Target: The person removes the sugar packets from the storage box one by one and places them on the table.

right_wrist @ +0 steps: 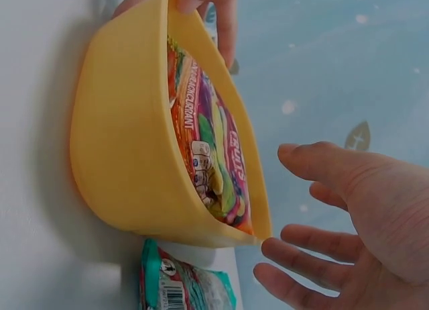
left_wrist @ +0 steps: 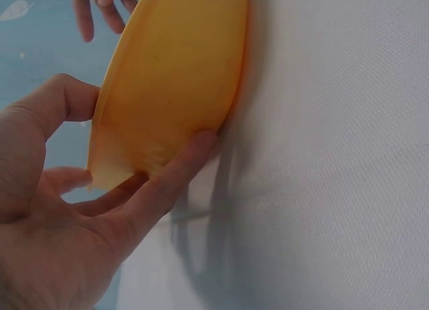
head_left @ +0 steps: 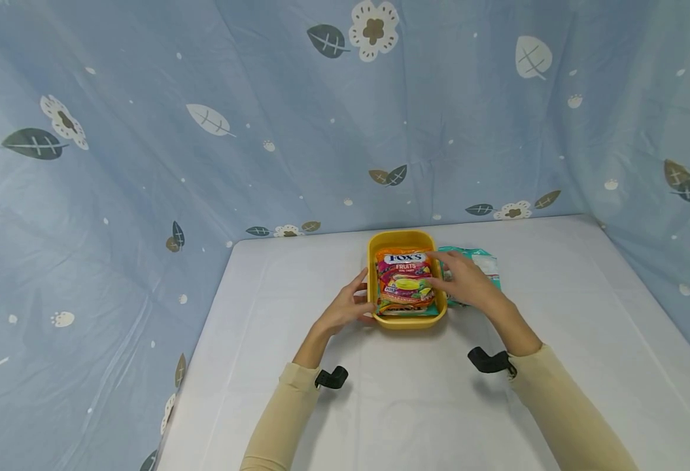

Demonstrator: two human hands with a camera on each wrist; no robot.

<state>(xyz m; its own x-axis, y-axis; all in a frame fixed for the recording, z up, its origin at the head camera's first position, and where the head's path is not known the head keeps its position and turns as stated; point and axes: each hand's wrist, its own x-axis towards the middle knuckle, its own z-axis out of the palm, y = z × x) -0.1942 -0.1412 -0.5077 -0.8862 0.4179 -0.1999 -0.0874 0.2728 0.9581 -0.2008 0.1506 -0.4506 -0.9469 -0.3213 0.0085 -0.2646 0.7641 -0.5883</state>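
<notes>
A yellow plastic container (head_left: 411,323) stands on the white table. Inside it lie candy bags, the top one an orange and purple Fox's Fruits bag (head_left: 406,281); the edge of another shows beneath. My left hand (head_left: 345,306) holds the container's left side, fingers along the outer wall (left_wrist: 174,68) and thumb at the rim. Over the container's right rim hovers my right hand (head_left: 468,282), its fingers spread and holding nothing. In the right wrist view that hand (right_wrist: 362,223) has its fingertips close to the rim. A teal bag (head_left: 486,265) lies right of the container, partly behind my right hand.
White cloth covers the table (head_left: 403,405). A blue curtain (head_left: 297,131) with leaf and flower prints hangs behind it and along its sides. A black wrist camera mount (head_left: 488,360) sits on my right wrist, another (head_left: 333,378) on the left.
</notes>
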